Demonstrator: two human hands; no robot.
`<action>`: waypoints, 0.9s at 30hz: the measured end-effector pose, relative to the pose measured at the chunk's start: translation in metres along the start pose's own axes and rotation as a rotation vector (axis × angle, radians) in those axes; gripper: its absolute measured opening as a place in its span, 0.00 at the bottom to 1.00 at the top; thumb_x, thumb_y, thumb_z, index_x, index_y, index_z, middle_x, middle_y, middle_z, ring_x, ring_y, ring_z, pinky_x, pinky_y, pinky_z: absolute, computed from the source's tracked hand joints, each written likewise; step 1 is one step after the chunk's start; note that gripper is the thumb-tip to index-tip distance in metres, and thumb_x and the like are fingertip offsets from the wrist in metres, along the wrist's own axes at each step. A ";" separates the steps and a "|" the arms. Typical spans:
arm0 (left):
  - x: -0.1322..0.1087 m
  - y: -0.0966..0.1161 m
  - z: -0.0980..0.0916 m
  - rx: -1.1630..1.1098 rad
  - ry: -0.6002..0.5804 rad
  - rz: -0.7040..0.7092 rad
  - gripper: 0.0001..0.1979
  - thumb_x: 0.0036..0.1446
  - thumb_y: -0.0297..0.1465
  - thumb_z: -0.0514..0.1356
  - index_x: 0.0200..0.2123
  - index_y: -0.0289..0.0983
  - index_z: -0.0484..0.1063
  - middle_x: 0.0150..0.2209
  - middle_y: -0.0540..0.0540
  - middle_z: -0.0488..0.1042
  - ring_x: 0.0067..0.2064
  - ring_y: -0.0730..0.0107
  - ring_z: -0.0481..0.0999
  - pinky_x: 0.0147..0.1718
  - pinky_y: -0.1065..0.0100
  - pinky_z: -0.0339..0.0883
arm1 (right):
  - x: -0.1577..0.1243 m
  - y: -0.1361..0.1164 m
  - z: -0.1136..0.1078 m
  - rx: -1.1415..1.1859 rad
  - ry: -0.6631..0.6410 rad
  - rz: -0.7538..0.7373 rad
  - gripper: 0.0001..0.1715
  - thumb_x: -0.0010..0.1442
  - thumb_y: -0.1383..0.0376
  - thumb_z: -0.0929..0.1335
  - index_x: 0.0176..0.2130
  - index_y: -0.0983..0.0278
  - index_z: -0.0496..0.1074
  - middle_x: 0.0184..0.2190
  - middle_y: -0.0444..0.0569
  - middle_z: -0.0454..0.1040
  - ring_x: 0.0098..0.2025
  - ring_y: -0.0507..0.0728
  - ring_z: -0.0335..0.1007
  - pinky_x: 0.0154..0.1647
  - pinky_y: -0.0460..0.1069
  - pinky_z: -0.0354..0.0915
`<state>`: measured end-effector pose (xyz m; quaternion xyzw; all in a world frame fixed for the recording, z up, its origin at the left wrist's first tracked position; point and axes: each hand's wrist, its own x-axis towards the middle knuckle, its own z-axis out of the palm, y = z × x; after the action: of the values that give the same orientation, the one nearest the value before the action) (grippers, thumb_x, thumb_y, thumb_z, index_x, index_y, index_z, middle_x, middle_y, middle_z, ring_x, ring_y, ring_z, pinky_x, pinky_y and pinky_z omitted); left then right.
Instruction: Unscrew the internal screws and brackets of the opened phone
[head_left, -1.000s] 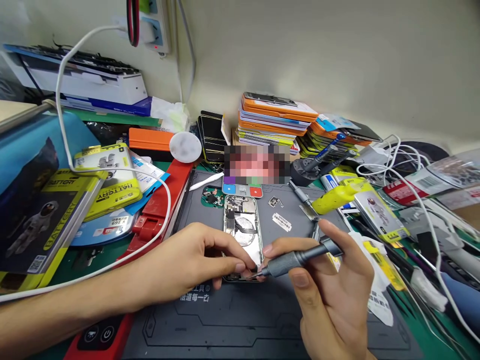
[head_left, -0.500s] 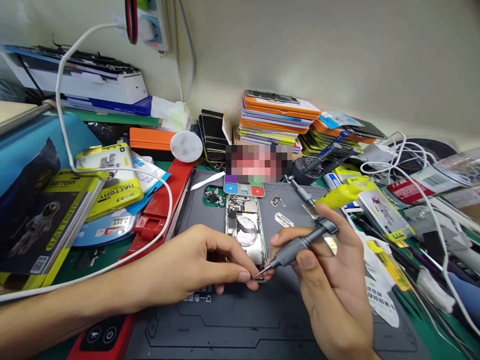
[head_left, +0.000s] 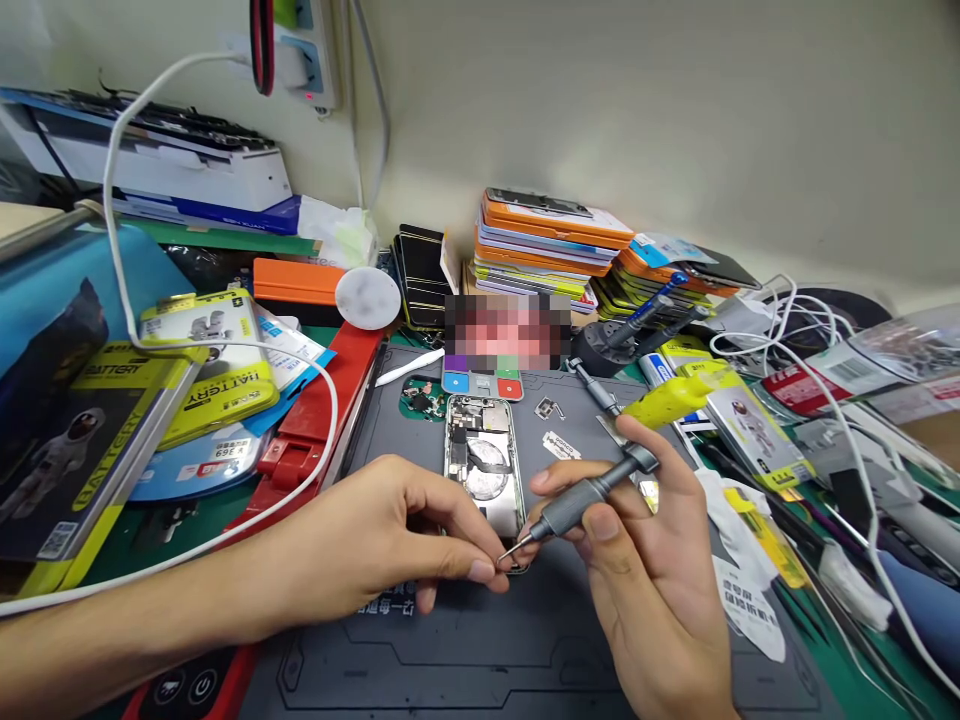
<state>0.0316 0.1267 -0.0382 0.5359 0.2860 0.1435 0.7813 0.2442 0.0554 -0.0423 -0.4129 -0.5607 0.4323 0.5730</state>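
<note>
An opened phone (head_left: 491, 510) lies on the grey work mat (head_left: 420, 670), its inner parts and battery area exposed. My right hand (head_left: 645, 560) is closed around a grey precision screwdriver (head_left: 577, 503), held at a slant with its tip pointing down and left over the phone's near end. My left hand (head_left: 420, 540) is over the phone's lower left edge, thumb and fingers pinched together right at the screwdriver tip. Whatever sits between those fingertips is too small to make out.
A razor blade (head_left: 561, 446) and small metal pieces (head_left: 550, 408) lie right of the phone. Behind it is a coloured magnetic tray (head_left: 480, 384). A red lamp arm (head_left: 315, 420) and battery boxes (head_left: 217, 370) stand left. A white cable (head_left: 330, 440) loops over the left forearm. Another screwdriver (head_left: 592, 385) lies right.
The whole view has shifted slightly, moving the scene a little left and down. Both hands stay together at the phone's near end, the screwdriver tip still at the left fingertips.
</note>
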 end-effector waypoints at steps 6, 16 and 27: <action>-0.001 0.002 0.000 0.087 0.009 0.008 0.09 0.69 0.35 0.65 0.43 0.36 0.84 0.43 0.50 0.84 0.37 0.78 0.76 0.31 0.82 0.71 | -0.003 0.001 0.000 -0.025 0.009 -0.032 0.23 0.84 0.63 0.62 0.71 0.54 0.48 0.51 0.54 0.69 0.44 0.51 0.75 0.44 0.43 0.80; -0.003 0.002 0.002 0.070 0.076 0.023 0.10 0.63 0.37 0.70 0.40 0.35 0.86 0.40 0.47 0.84 0.36 0.74 0.77 0.29 0.79 0.71 | -0.008 0.004 -0.003 -0.228 0.026 -0.172 0.26 0.84 0.68 0.59 0.74 0.57 0.48 0.50 0.56 0.69 0.45 0.50 0.74 0.45 0.43 0.78; -0.005 0.000 0.001 0.239 0.104 0.073 0.09 0.69 0.36 0.64 0.45 0.40 0.85 0.42 0.50 0.84 0.31 0.77 0.74 0.28 0.77 0.68 | -0.007 0.005 -0.006 -0.270 0.042 -0.202 0.26 0.84 0.68 0.60 0.73 0.57 0.48 0.49 0.55 0.70 0.39 0.47 0.71 0.35 0.35 0.70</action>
<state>0.0286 0.1230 -0.0367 0.6270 0.3212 0.1644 0.6904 0.2501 0.0498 -0.0490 -0.4368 -0.6403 0.2846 0.5642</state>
